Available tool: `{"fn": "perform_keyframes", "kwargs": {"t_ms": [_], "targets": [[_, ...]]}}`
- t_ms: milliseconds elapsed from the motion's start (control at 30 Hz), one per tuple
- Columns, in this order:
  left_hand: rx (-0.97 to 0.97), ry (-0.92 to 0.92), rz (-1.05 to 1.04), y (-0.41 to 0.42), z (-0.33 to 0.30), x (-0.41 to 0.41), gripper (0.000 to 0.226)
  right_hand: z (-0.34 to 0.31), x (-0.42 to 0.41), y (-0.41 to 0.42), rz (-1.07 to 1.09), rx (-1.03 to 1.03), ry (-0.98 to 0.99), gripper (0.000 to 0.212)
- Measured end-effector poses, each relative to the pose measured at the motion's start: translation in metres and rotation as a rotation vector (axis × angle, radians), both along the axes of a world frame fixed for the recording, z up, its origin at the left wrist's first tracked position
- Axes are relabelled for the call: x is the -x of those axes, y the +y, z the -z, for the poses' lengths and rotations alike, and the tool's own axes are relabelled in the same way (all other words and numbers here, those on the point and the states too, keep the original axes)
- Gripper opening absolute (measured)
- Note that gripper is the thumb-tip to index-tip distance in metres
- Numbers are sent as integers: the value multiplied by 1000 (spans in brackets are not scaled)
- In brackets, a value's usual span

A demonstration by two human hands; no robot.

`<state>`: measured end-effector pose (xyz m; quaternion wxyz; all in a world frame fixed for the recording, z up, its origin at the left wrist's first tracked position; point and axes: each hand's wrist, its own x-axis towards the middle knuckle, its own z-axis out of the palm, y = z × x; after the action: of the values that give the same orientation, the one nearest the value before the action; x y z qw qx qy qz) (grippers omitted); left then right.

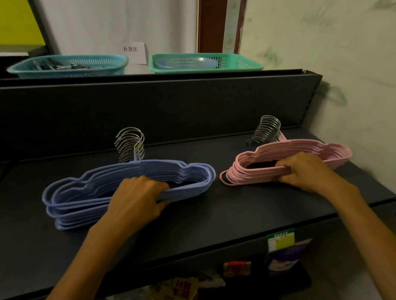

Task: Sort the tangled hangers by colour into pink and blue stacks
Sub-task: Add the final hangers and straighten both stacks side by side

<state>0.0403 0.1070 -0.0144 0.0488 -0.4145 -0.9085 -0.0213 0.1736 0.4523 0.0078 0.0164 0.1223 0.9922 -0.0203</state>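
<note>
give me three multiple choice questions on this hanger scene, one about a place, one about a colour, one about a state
1. Where does the pink stack lie?
A. right of the blue stack on the dark shelf
B. inside a basket
C. on the floor

2. What colour are the hangers under the left hand?
A. pink
B. blue
C. green

3. What is the right hand doing?
A. hanging idle
B. pointing at the wall
C. gripping the pink stack's lower bars

Answers: 1 A, both stacks sit side by side on the shelf, pink to the right. 2 B, that hand's fingers curl round blue bars. 3 C, its fingers wrap the pink bars.
</note>
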Motion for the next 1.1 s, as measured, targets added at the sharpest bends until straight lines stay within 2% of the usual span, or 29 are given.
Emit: {"fn": "perform_keyframes", "kwargs": {"t_ms": [233,333,500,933,1100], "targets": [[3,-31,-7,24,0,0,27,-1,-6,19,6,6,-5,8],[34,-34,-39,28,-2,0,28,1,0,17,-52,-10,-23,10],[41,-25,-75,26,-1,-1,27,4,7,10,-148,86,22,9],[75,-178,-127,25,-9,-1,29,6,12,12,-206,51,31,3],[91,-140,-156,28,-12,-8,30,8,9,10,-212,13,71,10]]}}
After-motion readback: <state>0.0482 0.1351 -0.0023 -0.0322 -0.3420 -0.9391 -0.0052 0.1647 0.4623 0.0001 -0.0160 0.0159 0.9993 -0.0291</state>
